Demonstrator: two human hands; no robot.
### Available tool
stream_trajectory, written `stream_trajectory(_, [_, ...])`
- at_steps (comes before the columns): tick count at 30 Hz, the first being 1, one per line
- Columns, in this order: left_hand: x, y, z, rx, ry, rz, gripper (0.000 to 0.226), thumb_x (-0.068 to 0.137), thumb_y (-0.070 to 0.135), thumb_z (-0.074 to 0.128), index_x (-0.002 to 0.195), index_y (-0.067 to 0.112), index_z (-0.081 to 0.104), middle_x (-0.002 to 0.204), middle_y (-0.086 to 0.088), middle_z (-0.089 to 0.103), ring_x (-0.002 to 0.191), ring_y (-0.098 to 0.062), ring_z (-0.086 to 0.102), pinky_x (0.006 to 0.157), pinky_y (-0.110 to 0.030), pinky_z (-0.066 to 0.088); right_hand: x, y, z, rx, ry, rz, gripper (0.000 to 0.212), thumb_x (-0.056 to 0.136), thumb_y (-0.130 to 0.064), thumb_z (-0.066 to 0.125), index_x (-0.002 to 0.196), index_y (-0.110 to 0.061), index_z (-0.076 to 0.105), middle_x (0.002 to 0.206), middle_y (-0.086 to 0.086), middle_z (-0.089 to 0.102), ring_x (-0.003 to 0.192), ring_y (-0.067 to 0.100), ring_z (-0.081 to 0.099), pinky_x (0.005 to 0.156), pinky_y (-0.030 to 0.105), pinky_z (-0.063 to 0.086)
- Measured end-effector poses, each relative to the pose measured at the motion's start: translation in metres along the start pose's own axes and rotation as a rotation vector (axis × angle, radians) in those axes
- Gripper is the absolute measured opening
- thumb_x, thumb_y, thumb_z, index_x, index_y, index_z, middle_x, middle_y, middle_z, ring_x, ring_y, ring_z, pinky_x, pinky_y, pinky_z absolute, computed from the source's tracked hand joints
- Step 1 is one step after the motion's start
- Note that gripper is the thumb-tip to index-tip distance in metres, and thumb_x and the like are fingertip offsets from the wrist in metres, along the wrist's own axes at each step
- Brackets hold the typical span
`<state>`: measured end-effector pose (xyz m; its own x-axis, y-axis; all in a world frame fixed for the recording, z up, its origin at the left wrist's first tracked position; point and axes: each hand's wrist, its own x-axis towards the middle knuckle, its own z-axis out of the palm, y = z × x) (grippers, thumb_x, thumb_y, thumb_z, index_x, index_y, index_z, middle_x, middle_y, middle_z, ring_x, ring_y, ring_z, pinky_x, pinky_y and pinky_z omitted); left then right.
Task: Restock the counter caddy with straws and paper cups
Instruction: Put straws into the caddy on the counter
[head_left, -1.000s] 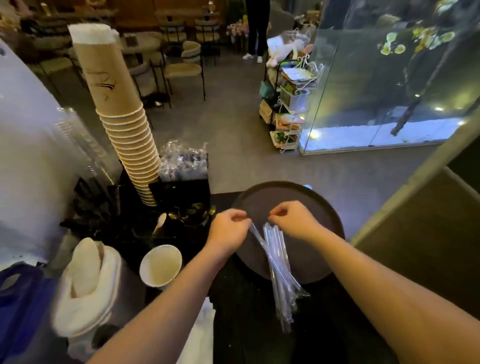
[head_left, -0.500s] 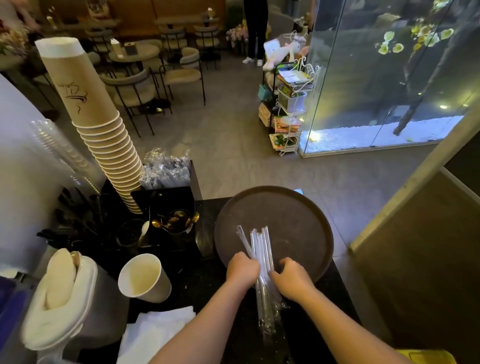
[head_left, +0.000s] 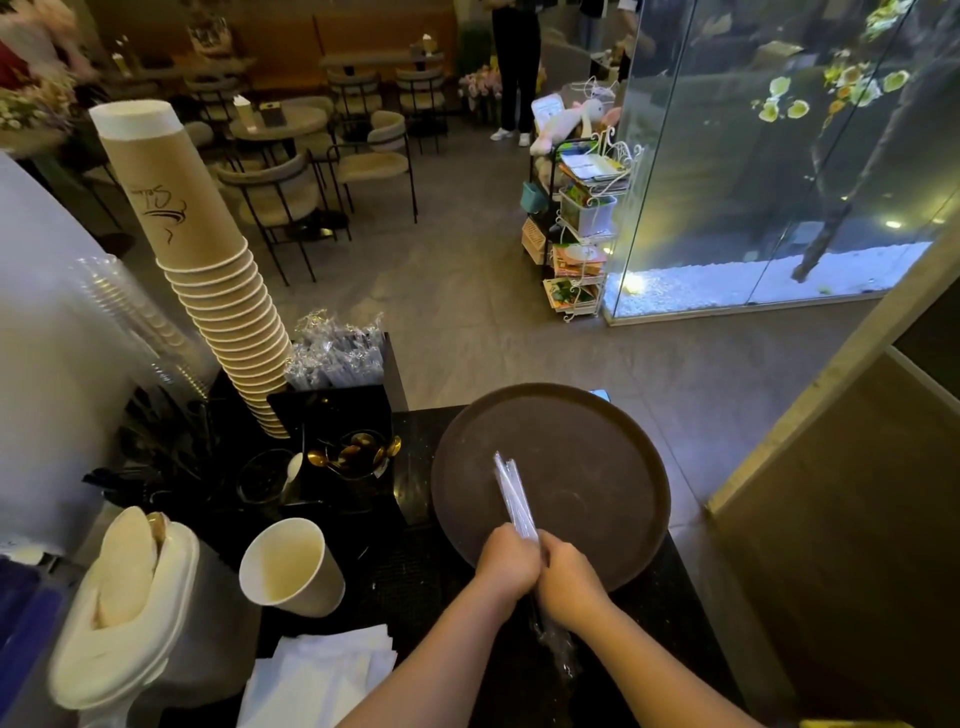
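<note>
Both hands clasp a bundle of clear wrapped straws (head_left: 511, 493) over the near edge of a round dark tray (head_left: 597, 441). My left hand (head_left: 506, 564) and my right hand (head_left: 569, 574) press together around the bundle's middle; its upper ends fan out above the fists and its lower end sticks out below. A black counter caddy (head_left: 337, 410) stands to the left, with wrapped straws (head_left: 337, 348) in its back compartment and a tall leaning stack of brown paper cups (head_left: 218, 280) beside it. A single white paper cup (head_left: 288, 569) lies tilted near the caddy.
Gold spoons (head_left: 358, 457) sit in a caddy cup. White napkins (head_left: 322, 675) lie at the counter's near edge, a white cloth-wrapped holder (head_left: 124, 582) stands at the left, and clear plastic cups (head_left: 130, 322) stack behind. Beyond the counter are cafe chairs, a rack and a glass wall.
My hands slid from the straws' far ends down to the near part and closed together, squeezing the spread straws into one tight bundle. The view shifted left and down.
</note>
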<state>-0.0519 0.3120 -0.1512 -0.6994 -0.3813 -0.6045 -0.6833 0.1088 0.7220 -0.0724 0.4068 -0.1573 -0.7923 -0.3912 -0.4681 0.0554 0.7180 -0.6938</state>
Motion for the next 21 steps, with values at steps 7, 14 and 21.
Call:
stream_trajectory(7, [-0.011,0.012,0.004,-0.321,-0.005,0.001,0.034,0.104,0.026,0.041,0.127,0.009,0.059,0.123,-0.014,0.066,0.112,-0.027,0.064,0.104,-0.045,0.049,-0.017,-0.015,0.002,-0.044,0.063,-0.112,0.030,0.096,-0.003,0.054,0.126,-0.002,0.056,0.126,0.017,0.060,0.116,0.028,0.057,0.095,0.032,0.045])
stream_trajectory(14, [-0.030,0.032,-0.014,-0.607,0.109,0.110,0.023,0.105,0.023,0.044,0.117,0.012,0.060,0.103,-0.011,0.067,0.096,-0.023,0.068,0.088,-0.040,0.057,-0.030,-0.034,-0.021,0.236,0.022,-0.218,0.040,0.107,-0.020,0.040,0.147,-0.025,0.040,0.125,-0.002,0.044,0.099,0.003,0.054,0.065,0.005,0.046])
stream_trajectory(21, [-0.051,0.049,-0.034,-0.345,0.300,0.539,0.021,0.105,0.025,0.042,0.121,0.025,0.056,0.101,-0.002,0.067,0.089,-0.013,0.065,0.076,-0.030,0.054,-0.022,-0.085,-0.061,0.561,0.090,-0.321,0.044,0.096,-0.031,0.064,0.137,-0.021,0.051,0.129,-0.004,0.055,0.112,0.005,0.057,0.077,0.015,0.047])
